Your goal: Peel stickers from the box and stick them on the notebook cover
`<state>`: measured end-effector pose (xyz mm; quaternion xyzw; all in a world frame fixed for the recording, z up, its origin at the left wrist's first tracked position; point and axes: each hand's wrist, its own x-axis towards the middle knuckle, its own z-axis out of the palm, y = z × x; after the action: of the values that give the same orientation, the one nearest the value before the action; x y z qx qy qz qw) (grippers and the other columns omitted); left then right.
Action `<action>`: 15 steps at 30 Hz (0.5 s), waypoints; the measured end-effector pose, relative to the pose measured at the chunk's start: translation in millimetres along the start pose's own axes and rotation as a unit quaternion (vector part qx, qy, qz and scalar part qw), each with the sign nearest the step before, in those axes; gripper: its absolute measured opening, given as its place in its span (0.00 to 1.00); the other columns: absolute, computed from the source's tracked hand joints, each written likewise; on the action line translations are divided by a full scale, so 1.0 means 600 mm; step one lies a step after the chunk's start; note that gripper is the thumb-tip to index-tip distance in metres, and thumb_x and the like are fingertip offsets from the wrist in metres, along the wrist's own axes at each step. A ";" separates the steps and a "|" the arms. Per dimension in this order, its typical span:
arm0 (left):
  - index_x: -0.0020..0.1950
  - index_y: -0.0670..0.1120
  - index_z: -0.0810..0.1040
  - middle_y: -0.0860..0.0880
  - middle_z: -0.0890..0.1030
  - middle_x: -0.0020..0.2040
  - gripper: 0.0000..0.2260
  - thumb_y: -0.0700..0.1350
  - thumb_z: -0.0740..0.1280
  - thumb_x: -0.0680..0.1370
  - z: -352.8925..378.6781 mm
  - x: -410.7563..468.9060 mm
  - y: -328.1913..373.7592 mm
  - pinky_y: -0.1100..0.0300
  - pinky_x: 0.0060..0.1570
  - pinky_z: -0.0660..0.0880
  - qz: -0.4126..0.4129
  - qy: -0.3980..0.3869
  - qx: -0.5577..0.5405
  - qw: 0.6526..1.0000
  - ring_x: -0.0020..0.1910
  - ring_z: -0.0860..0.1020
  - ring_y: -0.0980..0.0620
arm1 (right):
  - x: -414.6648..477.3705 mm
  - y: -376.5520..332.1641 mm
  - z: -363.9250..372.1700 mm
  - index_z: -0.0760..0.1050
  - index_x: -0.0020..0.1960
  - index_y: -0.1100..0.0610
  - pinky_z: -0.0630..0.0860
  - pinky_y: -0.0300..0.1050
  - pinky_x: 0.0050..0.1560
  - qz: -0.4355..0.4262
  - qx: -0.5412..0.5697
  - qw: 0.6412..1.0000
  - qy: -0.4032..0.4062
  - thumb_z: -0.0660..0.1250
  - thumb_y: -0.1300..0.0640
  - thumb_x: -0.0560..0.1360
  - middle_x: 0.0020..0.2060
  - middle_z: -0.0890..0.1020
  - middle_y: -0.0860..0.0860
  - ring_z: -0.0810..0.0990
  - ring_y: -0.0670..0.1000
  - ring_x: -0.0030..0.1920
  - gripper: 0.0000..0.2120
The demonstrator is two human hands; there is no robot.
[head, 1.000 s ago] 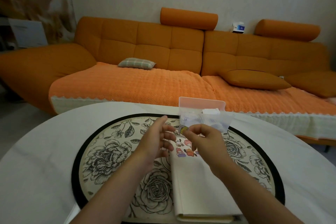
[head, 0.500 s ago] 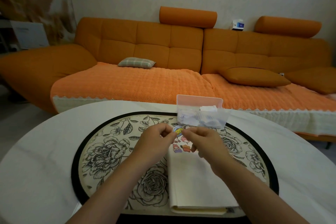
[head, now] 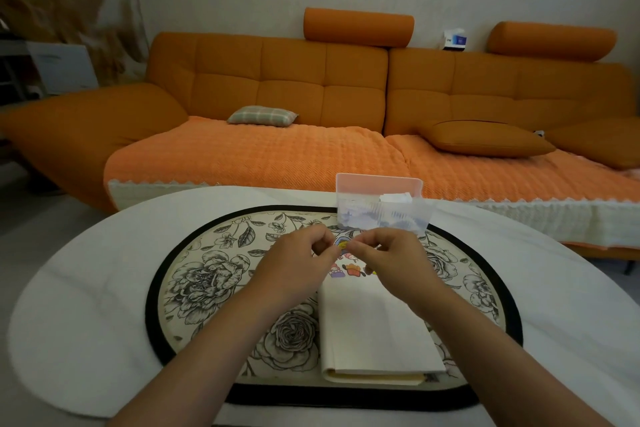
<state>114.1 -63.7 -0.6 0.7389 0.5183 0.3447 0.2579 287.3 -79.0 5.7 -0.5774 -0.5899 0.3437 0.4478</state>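
Note:
A cream notebook (head: 374,329) lies closed on the floral mat, with several small cartoon stickers (head: 348,269) on the far end of its cover. Above that end, my left hand (head: 298,263) and my right hand (head: 391,256) meet at the fingertips and together pinch one small yellow and blue sticker (head: 342,245). Just beyond the hands stands the clear plastic box (head: 381,208) with a pink raised lid, holding white and bluish sticker pieces.
The round floral mat with a black rim (head: 194,288) sits on a white oval table (head: 86,305). An orange sofa (head: 311,97) with cushions runs behind the table. A white cabinet (head: 62,66) stands at the far left.
My left hand came in from open beside the notebook to pinch the sticker that my right hand held. Both hands now hold it together, slightly higher over the cover.

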 end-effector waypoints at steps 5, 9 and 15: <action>0.40 0.53 0.83 0.58 0.81 0.33 0.07 0.51 0.69 0.78 -0.005 0.001 -0.005 0.59 0.36 0.75 -0.041 0.007 0.003 0.999 0.30 0.76 0.62 | 0.000 0.009 -0.008 0.83 0.41 0.54 0.68 0.32 0.26 0.013 -0.042 0.999 -0.007 0.72 0.56 0.76 0.25 0.79 0.45 0.73 0.41 0.25 0.06; 0.56 0.52 0.85 0.58 0.82 0.43 0.09 0.48 0.68 0.79 0.002 0.003 -0.026 0.63 0.44 0.73 -0.064 0.015 0.044 0.997 0.40 0.78 0.61 | 0.000 0.022 -0.013 0.84 0.42 0.56 0.69 0.33 0.27 0.062 -0.055 0.997 -0.001 0.71 0.55 0.77 0.26 0.78 0.49 0.74 0.46 0.27 0.07; 0.73 0.54 0.73 0.57 0.70 0.73 0.17 0.47 0.60 0.83 0.029 -0.002 -0.060 0.58 0.72 0.58 0.067 -0.079 0.171 0.980 0.73 0.61 0.56 | -0.009 0.042 0.003 0.85 0.39 0.57 0.67 0.36 0.30 0.125 -0.062 0.988 -0.061 0.77 0.49 0.71 0.30 0.78 0.49 0.71 0.47 0.31 0.11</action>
<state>106.0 -53.3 -38.5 0.8299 0.4974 0.2079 0.1441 295.0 -81.4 -19.0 -0.6513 -0.5597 0.3942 0.3273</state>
